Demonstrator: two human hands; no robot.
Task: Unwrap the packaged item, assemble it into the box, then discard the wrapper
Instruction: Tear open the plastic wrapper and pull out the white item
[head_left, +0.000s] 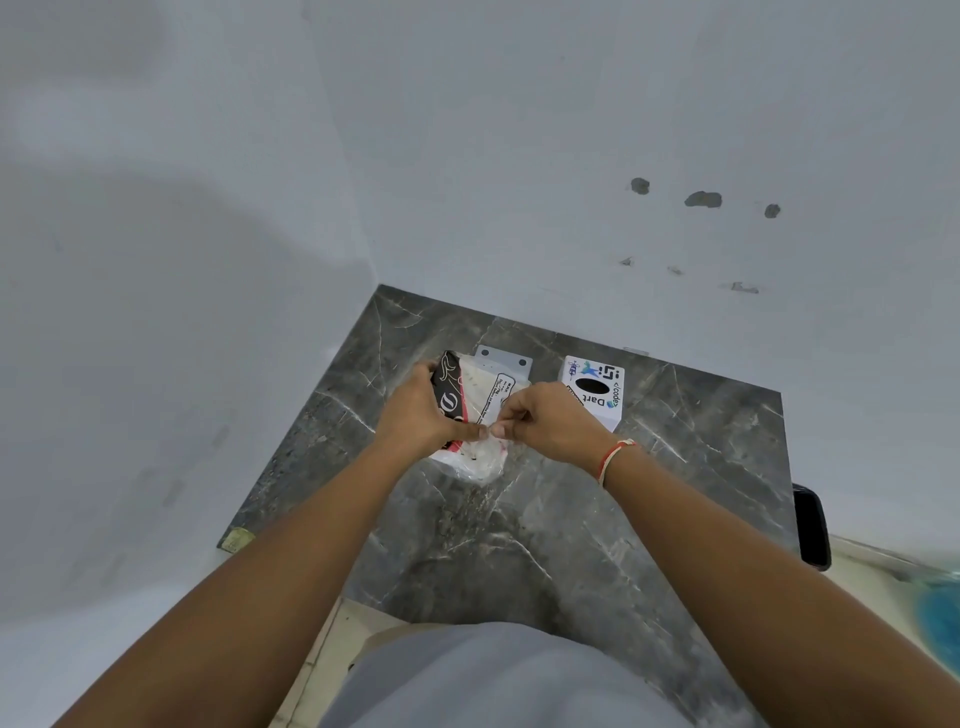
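1. Wall (182, 260): pale and painted, it fills the left and upper field. It meets a second wall at a corner behind the table.
2. Table (571, 519): a dark grey marble-pattern top with white veins. A small yellowish label (236, 540) sits at its near-left corner.
3. Left hand (421, 410): the fingers are curled round the left edge of the packaged item, and the thumb lies across its near face. The thumb tip meets the fingertips of the other hand.
4. Packaged item (480, 395): a flat pack in a clear, crinkled plastic wrapper (480, 462). It carries a black-and-pink printed band on the left and a white area with a printed label on the right. Both hands hold it above the table centre, tilted. The loose wrapper end hangs below the hands.
5. Grey bracket (504, 358): a plate with 2 dark holes, partly hidden behind the pack.
6. Right hand (550, 421): the fingers are closed together, pinching the wrapper at its near edge. A red-and-white thread band (613, 457) circles the wrist.
7. Box (595, 392): white, with a black oval opening on top and printed stickers. It stands on the table just right of the pack, apart from both hands.
8. Black object (810, 525): it lies at the right table edge; its type cannot be determined.
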